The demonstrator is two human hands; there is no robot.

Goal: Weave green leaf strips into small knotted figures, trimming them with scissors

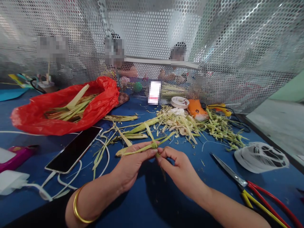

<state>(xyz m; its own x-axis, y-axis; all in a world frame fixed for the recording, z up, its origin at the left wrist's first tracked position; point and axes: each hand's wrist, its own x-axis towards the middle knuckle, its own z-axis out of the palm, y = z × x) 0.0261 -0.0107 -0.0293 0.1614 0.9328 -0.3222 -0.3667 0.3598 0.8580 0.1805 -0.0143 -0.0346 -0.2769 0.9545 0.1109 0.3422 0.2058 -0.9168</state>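
Both hands meet over the middle of the blue table, at a small knotted piece of green leaf strips (154, 146) whose ends point outward in several directions. My left hand (133, 161) is closed on the piece from the left, its thumb close to the knot. From the right, the fingers of my right hand (174, 163) pinch a thin stem or strip end hanging just below the knot. Fingers partly hide the grip. Behind the hands lie long green leaf strips (142, 127) and a heap of pale, shredded leaf scraps (184, 123).
A red plastic bag (35, 122) holds more leaves. Near it lie a phone (74, 150) and white cable. Scissors (241, 182) and a white strip bundle (256, 158) are at right. A lit screen (154, 91) stands before a perforated metal screen (152, 31); people sit beyond.
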